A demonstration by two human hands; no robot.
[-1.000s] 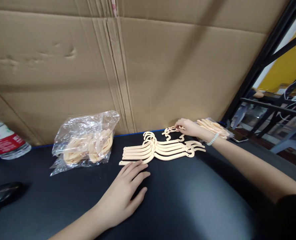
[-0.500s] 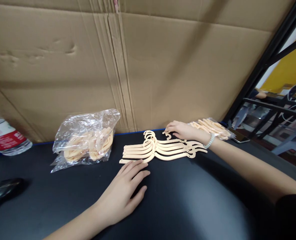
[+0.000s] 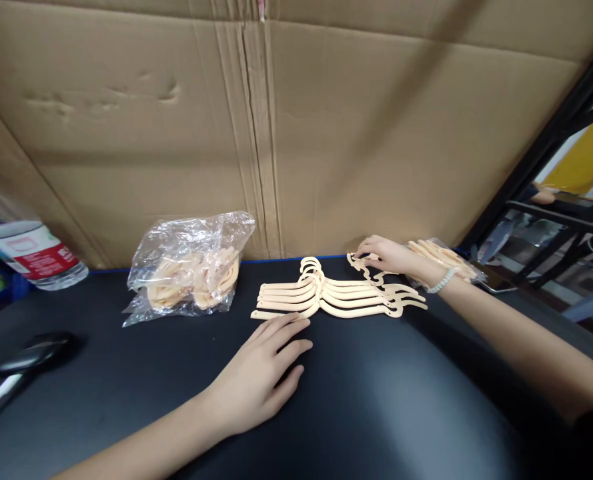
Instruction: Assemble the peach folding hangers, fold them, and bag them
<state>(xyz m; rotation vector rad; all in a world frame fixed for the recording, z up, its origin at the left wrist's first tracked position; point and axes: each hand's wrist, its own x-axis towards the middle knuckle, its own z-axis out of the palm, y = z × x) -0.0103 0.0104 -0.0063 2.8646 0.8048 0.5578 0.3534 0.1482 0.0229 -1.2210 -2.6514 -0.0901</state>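
A row of several cream plastic hangers (image 3: 326, 298) lies on the black table (image 3: 376, 400) near the cardboard wall. My left hand (image 3: 261, 380) rests flat and open on the table, fingertips just below the left ends of the hangers. My right hand (image 3: 389, 255), with a bead bracelet on the wrist, is at the far side of the row, its fingers pinched on a loose cream hanger (image 3: 363, 263) lying at the back. Just right of that hand lies a small bag of hangers (image 3: 443, 257).
A clear plastic bag of cream hangers (image 3: 191, 273) sits to the left. A water bottle (image 3: 26, 250) lies at the far left, a black object (image 3: 31, 353) lower down. A cardboard wall (image 3: 296, 133) stands behind; a black metal frame (image 3: 541, 153) at right.
The view has shifted slightly. My right hand moved along the back of the row with the loose hanger under its fingers. My left hand stayed flat on the table.
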